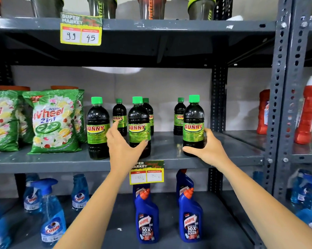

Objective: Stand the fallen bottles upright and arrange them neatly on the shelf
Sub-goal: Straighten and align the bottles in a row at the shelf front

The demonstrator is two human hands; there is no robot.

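Several dark Sunny bottles with green caps stand upright on the middle grey shelf (169, 155). Three are in front: a left one (97, 128), a middle one (138, 121) and a right one (193, 123). Three smaller-looking ones stand behind (119, 115), (149, 112), (179, 115). My left hand (121, 142) is open with fingers spread, its thumb against the middle front bottle. My right hand (205, 148) wraps around the base of the right front bottle, which stands near the shelf's front edge.
Green Wheel detergent bags (52, 121) fill the shelf's left part. Blue Harpic bottles (146, 216) and Colin sprays (51, 212) stand on the lower shelf. A yellow price tag (146, 175) hangs from the shelf edge. Red bottles (306, 112) sit beyond the right upright post (277, 105).
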